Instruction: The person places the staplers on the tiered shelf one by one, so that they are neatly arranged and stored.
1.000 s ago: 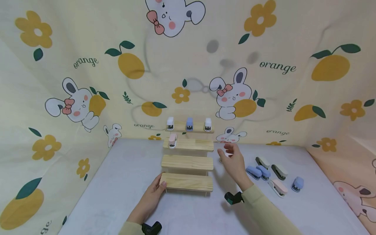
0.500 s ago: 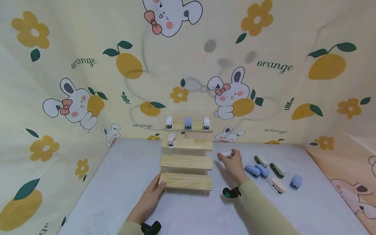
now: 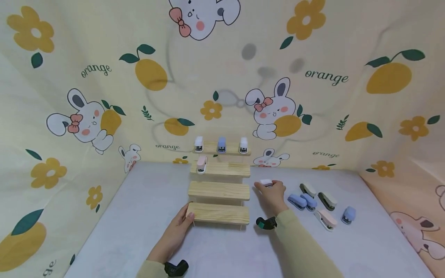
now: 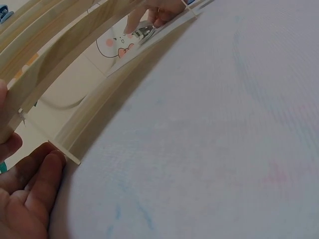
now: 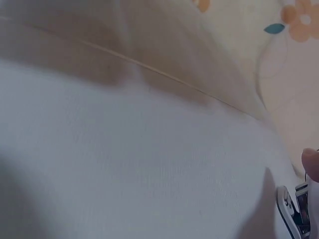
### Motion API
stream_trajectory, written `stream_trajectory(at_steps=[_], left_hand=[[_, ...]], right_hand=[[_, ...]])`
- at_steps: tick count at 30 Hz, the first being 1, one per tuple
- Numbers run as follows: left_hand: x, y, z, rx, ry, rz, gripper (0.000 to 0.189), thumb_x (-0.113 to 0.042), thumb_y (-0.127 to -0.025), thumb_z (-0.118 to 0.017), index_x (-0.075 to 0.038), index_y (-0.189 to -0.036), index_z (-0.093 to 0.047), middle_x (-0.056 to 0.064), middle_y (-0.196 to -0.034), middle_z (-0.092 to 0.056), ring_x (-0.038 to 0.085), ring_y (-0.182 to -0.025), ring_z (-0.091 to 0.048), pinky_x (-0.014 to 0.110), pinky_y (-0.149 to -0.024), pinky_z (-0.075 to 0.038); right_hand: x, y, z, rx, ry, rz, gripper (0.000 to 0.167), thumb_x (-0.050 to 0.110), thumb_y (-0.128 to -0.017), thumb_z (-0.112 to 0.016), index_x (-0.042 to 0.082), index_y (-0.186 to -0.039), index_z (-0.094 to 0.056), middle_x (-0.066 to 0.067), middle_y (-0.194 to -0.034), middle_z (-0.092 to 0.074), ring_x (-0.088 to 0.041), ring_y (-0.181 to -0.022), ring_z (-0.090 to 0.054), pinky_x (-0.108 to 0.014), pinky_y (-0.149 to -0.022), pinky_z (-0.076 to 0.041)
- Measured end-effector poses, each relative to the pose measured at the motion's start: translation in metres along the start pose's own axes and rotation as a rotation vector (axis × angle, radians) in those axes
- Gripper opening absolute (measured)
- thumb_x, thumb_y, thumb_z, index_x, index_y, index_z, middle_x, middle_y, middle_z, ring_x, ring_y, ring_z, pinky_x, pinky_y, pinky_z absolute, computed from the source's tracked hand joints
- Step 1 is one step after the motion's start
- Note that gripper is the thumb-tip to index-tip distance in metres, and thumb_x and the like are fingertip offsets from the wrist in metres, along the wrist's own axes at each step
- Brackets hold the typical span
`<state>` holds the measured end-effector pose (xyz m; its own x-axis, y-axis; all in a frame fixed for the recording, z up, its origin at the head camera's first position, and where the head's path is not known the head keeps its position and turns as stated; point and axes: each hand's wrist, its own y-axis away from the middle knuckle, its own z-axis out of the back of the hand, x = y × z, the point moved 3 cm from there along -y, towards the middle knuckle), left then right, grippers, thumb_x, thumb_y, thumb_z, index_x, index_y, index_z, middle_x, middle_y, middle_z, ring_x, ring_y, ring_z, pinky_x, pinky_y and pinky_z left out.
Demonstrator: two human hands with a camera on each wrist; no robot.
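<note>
My left hand [image 3: 176, 231] grips the left end of the lowest board of a stepped wooden display shelf [image 3: 219, 213]. In the left wrist view, its fingertips [image 4: 52, 159] lie near a thin support under the board. To the right of the shelf, my right hand [image 3: 273, 197] pinches a white mini stapler [image 3: 266, 182] between thumb and fingers, at table level. In the right wrist view only part of that stapler [image 5: 294, 211] and a fingertip [image 5: 311, 162] show. On the top board stand a blue stapler [image 3: 221, 144] and two white ones; a pink stapler [image 3: 201, 164] stands on the second board's left end.
Several staplers lie on the table to the right: two blue ones side by side [image 3: 302, 201], two pale ones with dark bases [image 3: 327, 201], a pink one [image 3: 325, 219] and another blue one [image 3: 348, 215]. A patterned cloth [image 3: 222, 69] rises behind the table.
My right hand has come down onto the white stapler and closed its thumb and fingers around it. My left hand has kept its grip on the shelf. The head view has shifted slightly.
</note>
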<state>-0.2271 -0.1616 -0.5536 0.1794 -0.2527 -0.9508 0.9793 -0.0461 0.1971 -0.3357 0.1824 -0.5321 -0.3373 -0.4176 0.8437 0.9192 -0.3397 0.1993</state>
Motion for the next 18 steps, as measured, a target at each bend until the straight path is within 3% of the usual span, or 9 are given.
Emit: stream_trajectory(at_steps=[10, 18], left_hand=[[0.0011, -0.0031, 0.0010, 0.004, -0.003, -0.007, 0.078, -0.062, -0.092, -0.050, -0.020, -0.154, -0.026, 0.005, -0.158, -0.025, 0.028, -0.146, -0.014, 0.052, -0.116, -0.013], [0.0002, -0.0007, 0.0000, 0.014, 0.035, -0.018, 0.077, -0.058, -0.093, -0.051, -0.019, -0.154, -0.026, 0.006, -0.157, -0.026, 0.026, -0.145, -0.015, 0.050, -0.116, -0.013]], right_hand=[[-0.0002, -0.0047, -0.0071, -0.060, 0.013, -0.013, 0.085, 0.041, -0.085, -0.071, -0.008, -0.137, -0.027, -0.030, -0.132, -0.027, -0.040, -0.118, -0.036, -0.051, -0.106, -0.035], [-0.0031, -0.0041, -0.0053, -0.034, -0.055, -0.006, 0.079, 0.040, -0.087, -0.070, -0.005, -0.138, -0.029, -0.024, -0.130, -0.033, -0.035, -0.116, -0.039, -0.048, -0.103, -0.039]])
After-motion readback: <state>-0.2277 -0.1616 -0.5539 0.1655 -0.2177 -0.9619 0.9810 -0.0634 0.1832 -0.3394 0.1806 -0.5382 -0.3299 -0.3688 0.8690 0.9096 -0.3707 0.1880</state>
